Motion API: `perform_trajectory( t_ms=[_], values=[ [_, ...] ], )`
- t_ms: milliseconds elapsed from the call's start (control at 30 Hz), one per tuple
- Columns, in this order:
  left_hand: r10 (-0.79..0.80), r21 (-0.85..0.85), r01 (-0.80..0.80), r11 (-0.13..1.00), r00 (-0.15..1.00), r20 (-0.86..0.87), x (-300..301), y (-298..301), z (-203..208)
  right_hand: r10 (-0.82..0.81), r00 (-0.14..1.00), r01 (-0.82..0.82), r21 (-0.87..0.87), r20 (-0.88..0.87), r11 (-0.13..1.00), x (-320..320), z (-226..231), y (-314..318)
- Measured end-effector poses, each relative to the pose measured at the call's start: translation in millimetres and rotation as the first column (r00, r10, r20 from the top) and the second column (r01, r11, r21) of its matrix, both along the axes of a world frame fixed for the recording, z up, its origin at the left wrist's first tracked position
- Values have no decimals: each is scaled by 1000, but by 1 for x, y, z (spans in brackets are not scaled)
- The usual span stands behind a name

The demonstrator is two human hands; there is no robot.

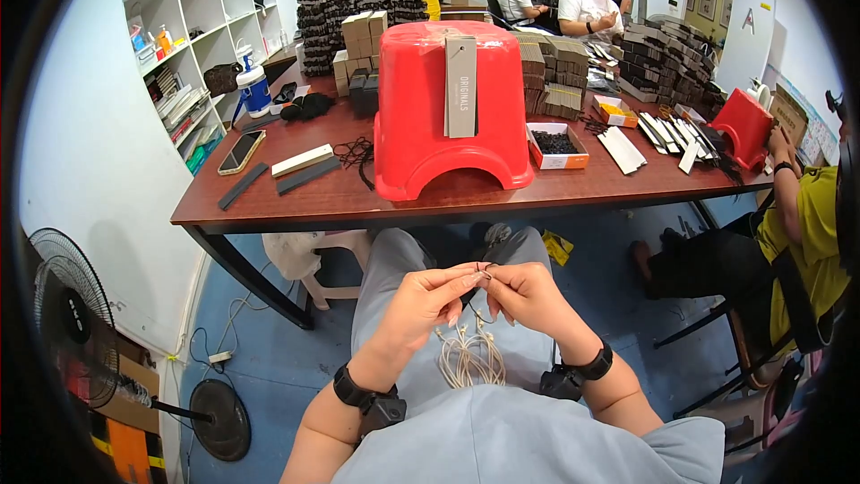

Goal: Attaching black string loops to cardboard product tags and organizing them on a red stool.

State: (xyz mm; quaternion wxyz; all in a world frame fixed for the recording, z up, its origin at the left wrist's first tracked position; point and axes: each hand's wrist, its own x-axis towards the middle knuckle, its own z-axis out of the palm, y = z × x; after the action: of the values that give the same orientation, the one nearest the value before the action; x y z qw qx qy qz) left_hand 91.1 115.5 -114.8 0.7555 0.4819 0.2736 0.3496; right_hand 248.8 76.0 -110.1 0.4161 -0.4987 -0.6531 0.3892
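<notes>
Far left: a standing fan point(63, 305) by the wall, white shelves point(193, 18) above. On the brown table point(296, 202), a phone point(240, 151), then an upturned red plastic stool point(448, 108) with a grey card tag point(460, 85) propped against it. Below, over the lap: left hand point(421, 305), fingers curled, thumb and forefinger pinching a thin dark string loop point(486, 269). Touching it fingertip to fingertip, right hand point(528, 296), likewise pinching the same loop. Hanging beneath both hands onto the grey trousers, a bundle of pale cords point(470, 354). Further right on the table, a small orange-edged box point(557, 145) of dark bits, white strips point(623, 150), a second red stool point(743, 125). At far right, a seated person in a yellow shirt point(811, 233).
</notes>
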Motion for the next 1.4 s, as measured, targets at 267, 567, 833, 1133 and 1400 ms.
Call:
perform_trajectory(
  t_ms=[267,567,833,1133,1400],
  values=[
    [-6,53,6,999,1000,4,4,-1,-6,29,995,-30,10,99,999,-3,-15,0],
    [115,130,-130,983,986,122,3,-2,12,68,987,-68,-7,149,998,-6,-23,-2],
    [89,236,-114,965,989,115,-3,2,15,19,1000,-17,182,-7,983,5,-3,0],
    [-12,270,-1,963,999,44,-5,-4,22,60,996,-34,344,-64,938,15,31,-2],
    [-23,306,29,951,999,-25,-7,-5,23,-50,965,-97,525,258,846,14,38,-5]
  ],
)
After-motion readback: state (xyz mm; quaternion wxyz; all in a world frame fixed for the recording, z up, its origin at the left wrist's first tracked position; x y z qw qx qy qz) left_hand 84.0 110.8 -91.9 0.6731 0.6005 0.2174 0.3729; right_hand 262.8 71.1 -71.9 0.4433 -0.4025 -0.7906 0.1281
